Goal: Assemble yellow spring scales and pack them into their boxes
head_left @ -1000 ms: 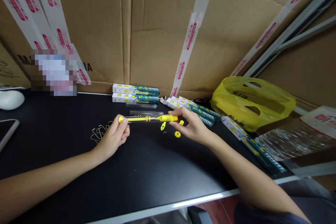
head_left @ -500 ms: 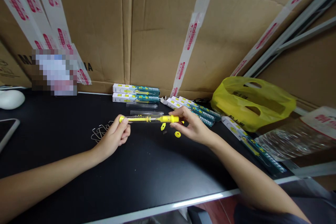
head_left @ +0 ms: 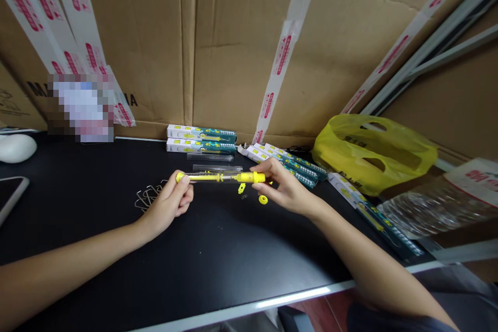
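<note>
A yellow and clear tube (head_left: 210,177) is held level above the black table (head_left: 218,270). My left hand (head_left: 167,201) pinches its left end between thumb and finger. The thick yellow right end is gripped by the thumb and fingers of my right hand (head_left: 283,187). Below that end lie a yellow ring (head_left: 263,199), a small yellow piece (head_left: 241,188) and a small spring (head_left: 244,197). Behind the tube lie clear strips (head_left: 210,157). Bent metal hooks (head_left: 144,197) rest beside my left hand, partly hidden by it.
Two narrow boxes (head_left: 201,146) lie at the back, with several more (head_left: 290,161) right of them. At the right are a yellow plastic bag (head_left: 373,155), another narrow box (head_left: 375,218) and a clear plastic-wrapped pack (head_left: 431,205). A white rounded object (head_left: 17,148) sits far left.
</note>
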Demonstrator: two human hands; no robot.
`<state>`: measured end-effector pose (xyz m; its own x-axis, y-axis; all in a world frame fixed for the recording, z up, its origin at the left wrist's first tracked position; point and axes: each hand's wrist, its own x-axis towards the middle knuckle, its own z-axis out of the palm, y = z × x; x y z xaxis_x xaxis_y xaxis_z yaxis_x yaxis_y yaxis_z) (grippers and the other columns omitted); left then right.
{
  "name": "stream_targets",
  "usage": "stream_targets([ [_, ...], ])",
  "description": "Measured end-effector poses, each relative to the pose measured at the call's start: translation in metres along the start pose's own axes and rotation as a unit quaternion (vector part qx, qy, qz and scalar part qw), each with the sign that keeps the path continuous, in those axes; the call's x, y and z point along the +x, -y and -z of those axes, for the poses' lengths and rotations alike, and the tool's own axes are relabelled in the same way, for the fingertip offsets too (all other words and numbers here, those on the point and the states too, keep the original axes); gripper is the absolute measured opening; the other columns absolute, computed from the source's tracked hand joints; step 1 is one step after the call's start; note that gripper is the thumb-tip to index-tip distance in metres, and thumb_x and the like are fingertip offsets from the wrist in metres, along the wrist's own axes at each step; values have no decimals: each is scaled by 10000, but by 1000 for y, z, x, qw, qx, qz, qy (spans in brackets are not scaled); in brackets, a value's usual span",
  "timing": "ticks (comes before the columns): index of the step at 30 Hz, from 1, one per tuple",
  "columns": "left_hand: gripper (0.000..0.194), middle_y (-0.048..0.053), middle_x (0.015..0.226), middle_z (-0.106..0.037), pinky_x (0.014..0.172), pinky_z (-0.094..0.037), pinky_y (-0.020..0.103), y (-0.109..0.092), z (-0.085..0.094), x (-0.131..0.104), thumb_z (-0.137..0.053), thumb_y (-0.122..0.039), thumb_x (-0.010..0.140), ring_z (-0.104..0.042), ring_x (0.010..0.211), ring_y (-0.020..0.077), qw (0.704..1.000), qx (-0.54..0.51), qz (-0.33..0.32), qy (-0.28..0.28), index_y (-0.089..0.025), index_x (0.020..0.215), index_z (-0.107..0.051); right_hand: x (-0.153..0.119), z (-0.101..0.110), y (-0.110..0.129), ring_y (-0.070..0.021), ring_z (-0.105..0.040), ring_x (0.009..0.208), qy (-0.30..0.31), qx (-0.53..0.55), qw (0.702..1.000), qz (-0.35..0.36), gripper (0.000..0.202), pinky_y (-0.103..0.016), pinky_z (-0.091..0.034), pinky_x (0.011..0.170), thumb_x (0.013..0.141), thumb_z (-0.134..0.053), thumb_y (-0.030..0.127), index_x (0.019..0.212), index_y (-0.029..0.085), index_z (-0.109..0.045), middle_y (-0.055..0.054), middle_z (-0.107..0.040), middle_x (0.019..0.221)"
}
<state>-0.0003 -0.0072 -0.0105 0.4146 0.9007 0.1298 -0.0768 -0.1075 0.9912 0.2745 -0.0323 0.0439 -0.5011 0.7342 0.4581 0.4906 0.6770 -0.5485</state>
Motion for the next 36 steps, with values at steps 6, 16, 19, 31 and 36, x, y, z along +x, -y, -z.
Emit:
stream_targets([
  [6,309,-106,542,-376,348,-211,135,-7,-3,-2,-431,-488,914,-301,364,28,1000,-4,11,-28,-212,793,-358,2,4,0,-147,-575,773,-20,-10,1000,-2,195,-276,-528,644,901,-559,264,1076,213,-490,-51,-562,942],
  [16,319,-50,517,-482,430,-376,194,-9,0,-3,-530,-455,845,-464,428,74,997,21,47,51,-147,765,-541,6,5,-5,-114,-565,749,-65,123,988,-62,228,-226,-560,592,912,-550,308,1119,223,-508,-47,-538,996],
  [19,355,-60,494,-440,427,-351,192,-7,1,-4,-471,-473,875,-439,408,69,997,29,43,57,-151,742,-533,7,5,-4,-110,-569,751,-59,131,988,-57,225,-223,-563,599,907,-560,302,1112,222,-514,-46,-541,1001],
  [31,326,-84,504,-394,403,-341,169,-2,2,-6,-484,-482,889,-403,404,60,994,86,23,68,-171,801,-525,7,7,-3,-103,-561,716,-64,136,987,-62,216,-211,-539,575,900,-574,310,1089,220,-523,-40,-561,974],
  [36,309,-77,489,-408,406,-347,174,-6,0,-8,-495,-454,882,-414,403,68,993,96,23,64,-168,771,-536,8,6,-2,-114,-564,732,-62,136,987,-64,221,-221,-542,575,900,-570,324,1092,224,-525,-41,-558,969],
])
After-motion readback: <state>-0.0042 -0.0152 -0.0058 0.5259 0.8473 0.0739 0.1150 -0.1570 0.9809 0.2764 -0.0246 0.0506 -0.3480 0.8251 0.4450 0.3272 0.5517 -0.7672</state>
